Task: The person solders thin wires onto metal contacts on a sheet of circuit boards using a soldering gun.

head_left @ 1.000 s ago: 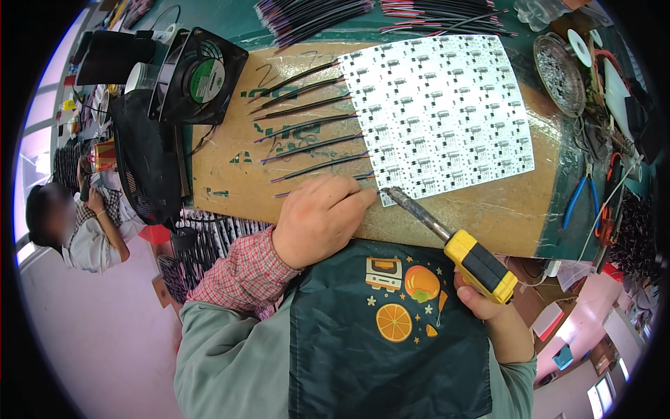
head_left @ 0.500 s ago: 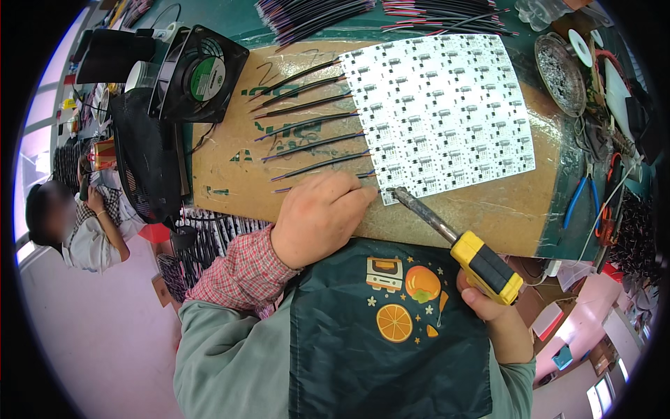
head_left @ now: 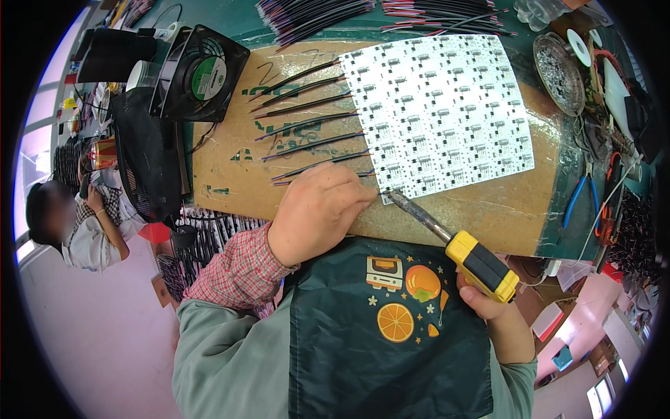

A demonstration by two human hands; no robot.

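Note:
A white panel of small circuit boards (head_left: 447,115) lies on a brown work board (head_left: 460,213). Several thin dark wires (head_left: 310,105) run out from its left edge, side by side. My left hand (head_left: 314,213) is closed in a pinch at the panel's near left corner. The lowest wire (head_left: 280,182) passes under these fingers, its tail showing on their left; the pinched end is hidden. My right hand (head_left: 483,302) grips a yellow and black soldering iron (head_left: 480,264). Its tip meets the same corner, just right of my left fingertips.
A black fan (head_left: 201,75) stands at the left. Bundles of wires (head_left: 314,19) lie along the far side. At the right are a round metal dish (head_left: 558,73) and blue-handled pliers (head_left: 578,202). Another person (head_left: 91,227) sits beyond the left edge.
The soldering iron has shifted slightly left, with its tip staying near the panel's corner. My left hand has moved slightly, still pinching there.

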